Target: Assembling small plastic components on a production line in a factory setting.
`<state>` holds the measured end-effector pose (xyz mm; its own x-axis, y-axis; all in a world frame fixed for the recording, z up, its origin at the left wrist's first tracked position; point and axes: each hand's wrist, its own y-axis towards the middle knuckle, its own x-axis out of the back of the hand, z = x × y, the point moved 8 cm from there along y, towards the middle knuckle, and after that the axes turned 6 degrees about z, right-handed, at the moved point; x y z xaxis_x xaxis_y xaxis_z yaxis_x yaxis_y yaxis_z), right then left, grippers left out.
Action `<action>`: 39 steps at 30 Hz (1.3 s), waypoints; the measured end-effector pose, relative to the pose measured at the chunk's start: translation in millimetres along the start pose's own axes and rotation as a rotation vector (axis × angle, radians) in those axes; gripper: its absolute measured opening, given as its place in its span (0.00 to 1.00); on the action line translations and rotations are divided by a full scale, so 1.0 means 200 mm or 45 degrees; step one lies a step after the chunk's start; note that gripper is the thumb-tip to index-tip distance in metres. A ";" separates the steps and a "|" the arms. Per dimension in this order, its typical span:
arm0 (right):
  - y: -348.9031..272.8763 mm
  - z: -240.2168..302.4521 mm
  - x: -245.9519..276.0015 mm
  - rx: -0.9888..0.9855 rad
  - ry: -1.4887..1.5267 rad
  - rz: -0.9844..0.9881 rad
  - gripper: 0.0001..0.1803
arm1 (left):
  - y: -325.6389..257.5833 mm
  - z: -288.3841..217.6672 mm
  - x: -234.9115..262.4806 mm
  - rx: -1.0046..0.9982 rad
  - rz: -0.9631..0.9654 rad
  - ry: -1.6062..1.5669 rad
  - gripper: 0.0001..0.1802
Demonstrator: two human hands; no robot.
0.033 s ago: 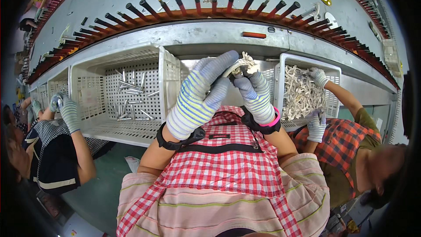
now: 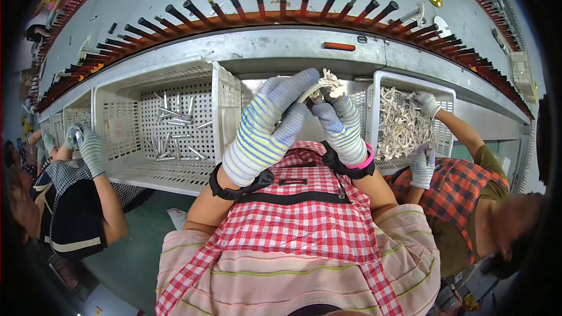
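Both my hands wear grey gloves with blue and yellow stripes and meet in front of my chest. My left hand is closed around a cream-white cord, whose frayed, bunched end sticks out beyond the fingertips. The fingers of my right hand are pinched together just below that cord end. A small shiny metal bit shows between the hands, partly hidden by fingers. Left of me, a white plastic basket holds several loose metal tubes. On my right, a smaller white basket is heaped with tangled whitish cords.
Beyond the metal bench edge runs a curved rack of upright black-tipped red sticks. A red bar lies on the edge. A gloved co-worker reaches into the cord basket; another co-worker works at far left.
The row of upright sticks has shifted slightly to the left. My hands and the cord look the same. The right co-worker's gloved hands have moved a little.
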<state>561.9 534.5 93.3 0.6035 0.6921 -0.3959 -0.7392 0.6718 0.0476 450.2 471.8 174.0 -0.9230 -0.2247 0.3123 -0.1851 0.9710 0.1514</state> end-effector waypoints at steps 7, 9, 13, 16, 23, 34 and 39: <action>-0.02 0.02 0.00 0.032 -0.221 -0.055 0.15 | 0.01 -0.01 -0.02 0.000 0.053 0.141 0.23; -0.03 0.03 -0.01 0.039 -0.235 -0.072 0.15 | 0.01 -0.01 -0.02 -0.027 0.032 0.185 0.23; -0.05 0.03 0.00 0.054 -0.216 -0.164 0.14 | 0.00 0.02 -0.05 -0.014 -0.001 0.154 0.23; -0.05 0.04 0.00 0.051 -0.263 -0.193 0.13 | 0.01 0.03 -0.05 -0.067 -0.026 0.187 0.24; -0.05 0.00 0.02 0.051 -0.225 -0.229 0.13 | 0.02 0.05 -0.07 -0.084 -0.010 0.204 0.25; 0.03 -0.05 0.05 -0.082 -0.328 -0.101 0.13 | 0.07 0.13 -0.07 -0.031 0.000 0.275 0.24; 0.08 -0.06 0.09 -0.173 -0.195 -0.010 0.19 | 0.09 0.17 -0.05 -0.001 -0.169 -0.038 0.36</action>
<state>558.1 555.1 75.8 0.6404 0.7259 -0.2510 -0.7614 0.6429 -0.0834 444.4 494.6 141.0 -0.9003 -0.3483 0.2612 -0.3057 0.9329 0.1904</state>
